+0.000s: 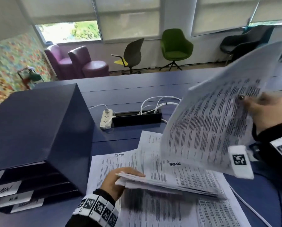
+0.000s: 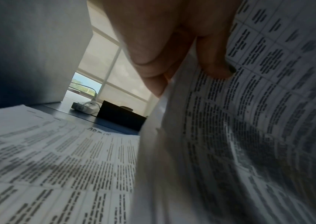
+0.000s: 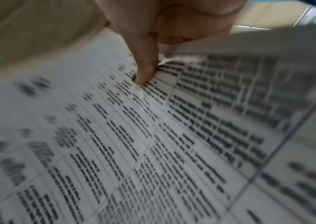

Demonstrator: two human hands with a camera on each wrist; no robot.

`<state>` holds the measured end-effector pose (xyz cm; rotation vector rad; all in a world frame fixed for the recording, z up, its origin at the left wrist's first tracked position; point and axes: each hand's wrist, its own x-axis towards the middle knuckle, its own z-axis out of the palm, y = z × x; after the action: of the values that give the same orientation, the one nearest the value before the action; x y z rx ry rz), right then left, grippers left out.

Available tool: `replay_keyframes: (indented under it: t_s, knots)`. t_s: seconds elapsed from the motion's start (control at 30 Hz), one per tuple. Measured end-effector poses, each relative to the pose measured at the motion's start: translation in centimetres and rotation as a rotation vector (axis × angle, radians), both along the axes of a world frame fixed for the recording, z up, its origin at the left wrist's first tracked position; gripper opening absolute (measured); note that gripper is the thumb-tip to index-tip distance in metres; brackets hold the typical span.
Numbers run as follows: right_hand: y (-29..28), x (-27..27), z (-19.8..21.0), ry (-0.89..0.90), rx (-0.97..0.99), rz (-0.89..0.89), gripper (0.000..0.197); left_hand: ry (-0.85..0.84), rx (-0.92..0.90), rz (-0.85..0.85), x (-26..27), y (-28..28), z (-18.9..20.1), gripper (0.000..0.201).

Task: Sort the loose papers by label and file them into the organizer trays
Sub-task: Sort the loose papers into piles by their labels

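An office with chairs along the windows lies behind a blue table [image 1: 130, 89]. On its left stands a dark organizer [image 1: 38, 125], its labelled trays facing the person. Loose papers [image 1: 194, 213] are spread flat beside it, one headed ADMIN, long axes running away from the viewer. The left hand [image 1: 115, 181] grips a lifted stack [image 1: 166, 182] by its left edge. The right hand [image 1: 266, 110] pinches a raised sheet [image 1: 210, 122], tilted steeply with its long axis rising toward the upper right.

White power strip [image 1: 106, 119] mid-frame beside a black cable box [image 1: 137, 119]; purple armchairs [image 1: 76, 62] and green chair [image 1: 176, 46] along the top
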<state>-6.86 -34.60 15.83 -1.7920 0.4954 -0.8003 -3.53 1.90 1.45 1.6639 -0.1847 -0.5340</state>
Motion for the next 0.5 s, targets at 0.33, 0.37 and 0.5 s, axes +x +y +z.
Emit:
replay_keyframes:
  t_s: [0.33, 0.37, 0.5]
  knots:
    - [5.7, -3.4, -12.2, 0.632, 0.058, 0.076, 0.016, -0.014, -0.024, 0.041, -0.3, 3.2, 0.7, 0.027]
    - [6.1, -3.8, -12.9, 0.636, 0.092, 0.068, 0.019, -0.01, -0.019, 0.031, -0.4, 3.4, 1.0, 0.032]
    - [8.0, -5.0, -13.4, 0.566, 0.179, 0.061, 0.016, -0.013, 0.002, -0.009, -0.3, 4.3, 0.8, 0.033]
